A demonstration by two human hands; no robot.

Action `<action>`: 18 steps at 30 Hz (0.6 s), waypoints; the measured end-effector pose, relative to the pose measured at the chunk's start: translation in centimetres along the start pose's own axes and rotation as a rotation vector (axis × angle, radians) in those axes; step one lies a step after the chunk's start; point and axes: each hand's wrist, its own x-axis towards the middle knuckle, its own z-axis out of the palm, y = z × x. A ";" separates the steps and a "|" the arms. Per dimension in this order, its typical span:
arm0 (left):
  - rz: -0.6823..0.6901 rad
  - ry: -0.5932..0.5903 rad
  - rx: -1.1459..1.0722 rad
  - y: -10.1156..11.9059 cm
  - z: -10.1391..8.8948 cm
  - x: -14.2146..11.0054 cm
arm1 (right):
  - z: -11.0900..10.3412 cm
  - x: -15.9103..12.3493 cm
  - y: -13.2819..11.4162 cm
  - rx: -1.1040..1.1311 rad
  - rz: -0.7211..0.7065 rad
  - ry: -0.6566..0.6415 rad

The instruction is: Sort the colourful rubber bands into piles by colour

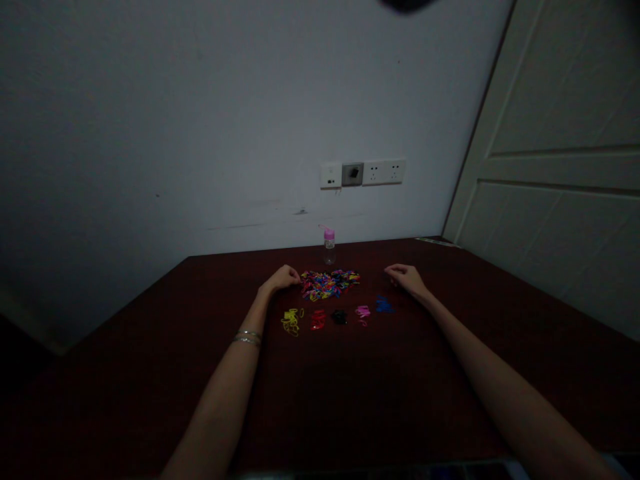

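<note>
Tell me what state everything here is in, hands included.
Mixed bands: heaped, jumbled colours
Yellow bands: loosely spread
Red bands: small pile
Black bands: clumped
Pink bands: loosely grouped
Blue bands: small pile
Bottle: upright, capped
Left hand: curled, beside the mixed bands
Right hand: bent, apart from the bands
White sockets: nothing plugged in
Panelled door: unclear if shut

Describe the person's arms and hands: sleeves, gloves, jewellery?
Left hand and right hand: no gloves. Left forearm: thin, shiny, silvery bands around it near the wrist. Right forearm: no jewellery visible. No sleeves in view. Too dim for finer detail.
</note>
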 end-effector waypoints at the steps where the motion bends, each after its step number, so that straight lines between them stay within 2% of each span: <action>1: 0.008 0.013 -0.001 0.1 0.0 0.0 | 0.0 0.0 0.0 -0.003 0.002 0.004; 8: 0.106 0.160 -0.092 1.6 -0.6 0.2 | 0.1 0.1 0.2 -0.001 -0.008 -0.009; 13: 0.187 0.209 -0.138 3.5 -1.2 0.1 | 0.0 0.3 0.5 -0.011 -0.022 -0.001; 18: 0.240 0.225 -0.127 4.3 -1.6 0.0 | 0.0 0.3 0.6 -0.016 -0.034 -0.018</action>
